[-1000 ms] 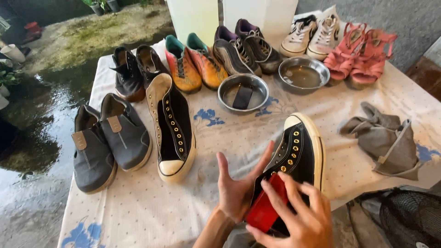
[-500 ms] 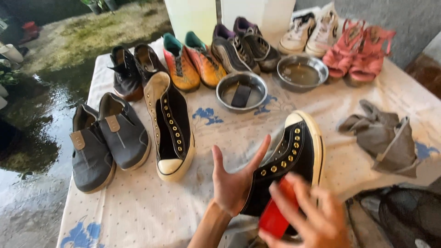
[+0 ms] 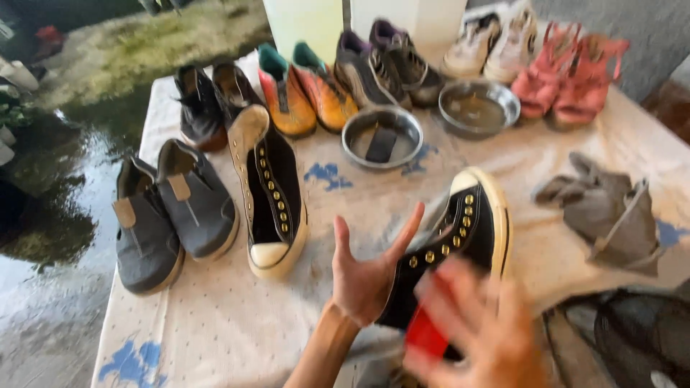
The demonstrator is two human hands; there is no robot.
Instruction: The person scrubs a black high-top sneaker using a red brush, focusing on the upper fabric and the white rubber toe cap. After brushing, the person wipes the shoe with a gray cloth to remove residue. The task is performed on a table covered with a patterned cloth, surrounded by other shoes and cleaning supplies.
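Right hand (image 3: 478,327) has slid back along the sneaker (image 3: 460,237), now blurred with its red block (image 3: 425,336).
Left hand (image 3: 370,269) cradles the sneaker from beneath, fingers spread wide; right fingers close on the block against the sneaker's side. Its twin (image 3: 272,194) lies on the table (image 3: 215,323).

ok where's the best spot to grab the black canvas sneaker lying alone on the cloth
Take the black canvas sneaker with gold eyelets at its open heel collar, reaching from the far end. It rests upright, toe cap toward the camera, and the laceless opening gapes wide enough for fingers inside. The grey shoes crowd its left side.
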